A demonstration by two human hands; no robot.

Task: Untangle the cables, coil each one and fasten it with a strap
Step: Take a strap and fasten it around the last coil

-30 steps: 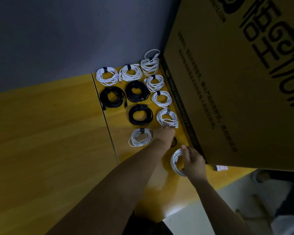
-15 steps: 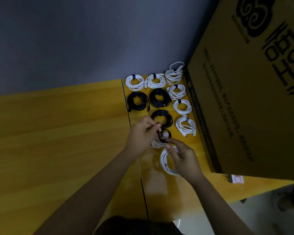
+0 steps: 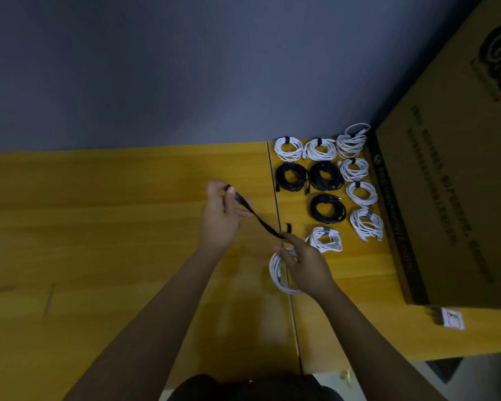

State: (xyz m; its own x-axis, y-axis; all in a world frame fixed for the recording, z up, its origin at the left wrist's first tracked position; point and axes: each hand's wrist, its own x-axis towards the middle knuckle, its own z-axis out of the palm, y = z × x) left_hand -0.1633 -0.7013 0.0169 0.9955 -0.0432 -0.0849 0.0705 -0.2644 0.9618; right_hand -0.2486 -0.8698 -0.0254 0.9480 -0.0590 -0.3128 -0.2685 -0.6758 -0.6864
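Yellow wooden table [image 3: 99, 227] — coiled white cables [image 3: 359, 195], black coils [image 3: 327, 208] and a cardboard box [image 3: 451, 212] on it.

Glossy yellow wood-grain table [image 3: 128, 227], matt brown cardboard box [image 3: 451, 198], smooth white cable coil [image 3: 278, 273], dull fabric-looking black strap [image 3: 258, 218].

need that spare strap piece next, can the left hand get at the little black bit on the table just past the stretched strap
Probably yes, once freed: the left hand pinches the stretched strap. The small black piece lies bare on the table, nothing over it.
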